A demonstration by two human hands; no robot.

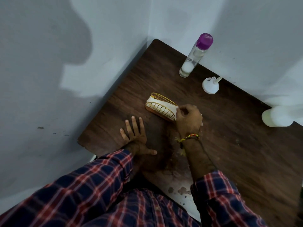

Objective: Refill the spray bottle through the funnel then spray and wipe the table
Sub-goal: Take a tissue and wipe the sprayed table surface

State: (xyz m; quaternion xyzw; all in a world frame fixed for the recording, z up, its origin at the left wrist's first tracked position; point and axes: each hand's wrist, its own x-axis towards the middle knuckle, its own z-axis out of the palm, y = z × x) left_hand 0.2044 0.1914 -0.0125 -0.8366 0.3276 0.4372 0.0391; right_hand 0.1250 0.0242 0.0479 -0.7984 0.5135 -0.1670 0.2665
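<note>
Napkins [174,107]: white paper napkins are standing in a gold wire holder, and this stack is the landmark for every place below.
Right hand [188,119]: it is curling round the near end of the napkins, fingers folded under and pinching white paper, with a bit of white showing past its far edge.
Napkin holder [159,106]: it is sitting on the dark wooden table, its arched wire sides framing the napkins on a brown base.
Left hand [136,136]: it is lying flat on the table just on the near left of the napkins, fingers spread and straight, thumb pointing toward the right arm, holding nothing.
Funnel [210,85]: the white funnel is lying on its side beyond the napkins toward the wall, spout pointing away from them.
Clear bottle [193,58]: it is standing further beyond the napkins by the wall, wearing a purple cap and holding a little white liquid at the bottom.
White bottle [277,117]: it is showing far to the right of the napkins at the table's wall edge, overexposed, so whether it is the spray bottle I cannot tell.
Table [246,153]: wet patches and droplets are glistening on the near side of the napkins, between the two checked sleeves.
Wristband [188,138]: a yellow and dark thread band is circling the right wrist just on the near side of the napkins.
</note>
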